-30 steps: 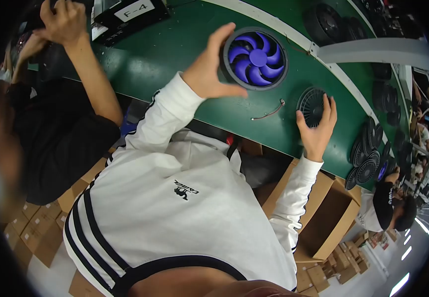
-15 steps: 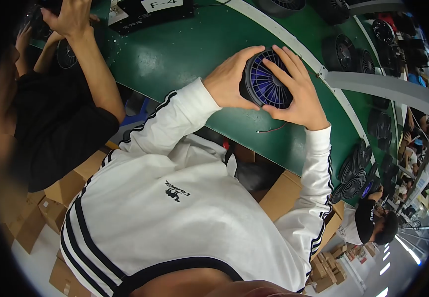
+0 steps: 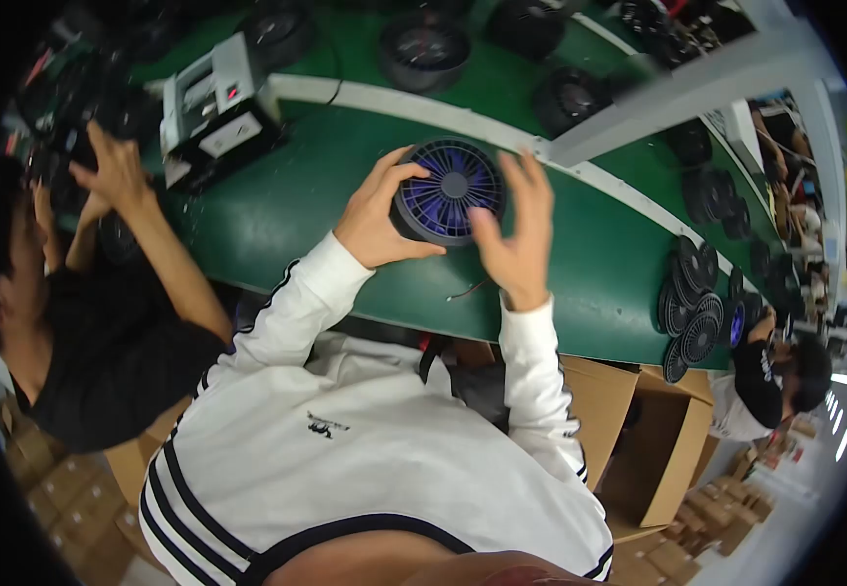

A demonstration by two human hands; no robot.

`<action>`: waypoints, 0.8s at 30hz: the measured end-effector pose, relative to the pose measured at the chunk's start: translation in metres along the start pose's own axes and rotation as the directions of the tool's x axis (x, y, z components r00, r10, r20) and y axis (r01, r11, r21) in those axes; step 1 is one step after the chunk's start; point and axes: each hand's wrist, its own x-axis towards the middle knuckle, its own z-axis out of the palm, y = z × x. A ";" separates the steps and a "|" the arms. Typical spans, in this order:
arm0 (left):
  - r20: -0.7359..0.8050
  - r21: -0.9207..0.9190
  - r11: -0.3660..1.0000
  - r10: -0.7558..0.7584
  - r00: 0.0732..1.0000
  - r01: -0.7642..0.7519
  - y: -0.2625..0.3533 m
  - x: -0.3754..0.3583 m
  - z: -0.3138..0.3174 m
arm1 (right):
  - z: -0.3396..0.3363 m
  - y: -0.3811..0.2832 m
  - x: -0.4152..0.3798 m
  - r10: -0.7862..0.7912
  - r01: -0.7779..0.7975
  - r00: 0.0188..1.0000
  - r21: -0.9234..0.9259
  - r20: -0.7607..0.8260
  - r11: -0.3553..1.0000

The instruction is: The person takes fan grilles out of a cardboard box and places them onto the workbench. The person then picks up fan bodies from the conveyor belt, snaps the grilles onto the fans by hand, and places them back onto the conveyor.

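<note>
Since half a second ago, the right hand (image 3: 519, 239) has swung off the face of the fan (image 3: 453, 186) to its three-to-four-o'clock side. That hand's grip looks released, fingers spread and blurred; whether the thumb touches the rim, I cannot tell. The left hand (image 3: 373, 215) grasps the fan from nine o'clock, thumb and fingers around its rim. The fan, black grille over purple blades, is at the green tabletop (image 3: 345, 148), twelve o'clock from the wearer. From the fan, a thin wire (image 3: 465, 291) lies at six o'clock, stacked grilles (image 3: 699, 337) at four.
</note>
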 end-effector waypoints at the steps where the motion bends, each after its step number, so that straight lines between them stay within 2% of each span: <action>1: -0.036 0.006 0.999 0.043 0.998 -0.043 0.003 0.019 0.002 | -0.024 0.017 -0.007 -0.004 -0.014 0.989 -0.111 -0.151 0.994; 3: -0.099 0.023 0.994 0.108 0.989 -0.106 0.006 0.060 0.002 | -0.090 0.071 -0.030 0.032 -0.160 0.925 -0.313 -0.378 0.936; 4: -0.110 0.008 0.998 0.065 0.992 -0.064 0.006 0.089 0.008 | -0.126 0.110 -0.054 0.054 -0.314 0.877 -0.483 -0.477 0.817; 5: -0.134 0.024 0.999 0.031 0.991 -0.028 0.013 0.119 0.013 | -0.162 0.151 -0.082 0.137 -0.509 0.818 -0.591 -0.559 0.626; 6: -0.155 0.123 0.991 0.064 0.986 -0.045 0.016 0.148 0.019 | -0.198 0.193 -0.112 0.216 -0.661 0.743 -0.644 -0.634 0.384; 7: -0.150 0.205 0.978 0.059 0.987 -0.027 0.014 0.177 0.029 | -0.230 0.223 -0.137 0.259 -0.739 0.673 -0.630 -0.692 0.239; 8: -0.145 0.248 0.968 0.060 0.988 -0.023 0.008 0.204 0.041 | -0.254 0.248 -0.161 0.229 -0.749 0.661 -0.645 -0.715 0.147; 9: -0.130 0.326 0.945 0.048 0.990 -0.003 -0.001 0.228 0.052 | -0.265 0.242 -0.168 0.311 -0.752 0.632 -0.659 -0.710 0.025; 11: -0.056 0.395 0.918 -0.008 0.998 0.029 -0.026 0.264 0.071 | -0.273 0.260 -0.191 0.380 -0.755 0.645 -0.631 -0.663 0.180; 12: -0.033 0.432 0.902 0.020 0.999 -0.003 -0.036 0.275 0.078 | -0.270 0.266 -0.199 0.313 -0.733 0.679 -0.639 -0.664 0.233; 13: -0.007 0.467 0.884 0.043 0.999 -0.034 -0.044 0.282 0.085 | -0.267 0.252 -0.195 0.353 -0.747 0.664 -0.599 -0.659 0.288; 14: 0.022 0.502 0.862 0.062 0.998 -0.065 -0.047 0.287 0.090 | -0.260 0.244 -0.193 0.311 -0.716 0.697 -0.642 -0.646 0.273; 16: -0.025 0.665 0.722 0.281 0.959 -0.194 -0.046 0.293 0.100 | -0.249 0.234 -0.186 0.211 -0.681 0.732 -0.693 -0.647 0.236; 17: -0.024 0.737 0.630 0.386 0.922 -0.245 -0.024 0.286 0.098 | -0.248 0.230 -0.178 0.140 -0.631 0.769 -0.706 -0.624 0.321; 18: 0.173 0.769 0.537 0.349 0.921 -0.347 0.000 0.276 0.099 | -0.249 0.227 -0.168 0.061 -0.576 0.793 -0.713 -0.607 0.400; 19: 0.348 0.605 0.551 0.466 0.814 -0.574 0.017 0.275 0.102 | -0.254 0.225 -0.155 -0.028 -0.514 0.804 -0.717 -0.594 0.471; 21: 0.492 0.446 0.365 0.663 0.564 -0.818 -0.003 0.269 0.140 | -0.263 0.228 -0.136 0.019 -0.480 0.851 -0.764 -0.524 0.431; 24: 0.664 0.454 0.454 0.401 0.631 -0.766 -0.041 0.286 0.176 | -0.272 0.256 -0.119 0.176 -0.471 0.882 -0.799 -0.437 0.375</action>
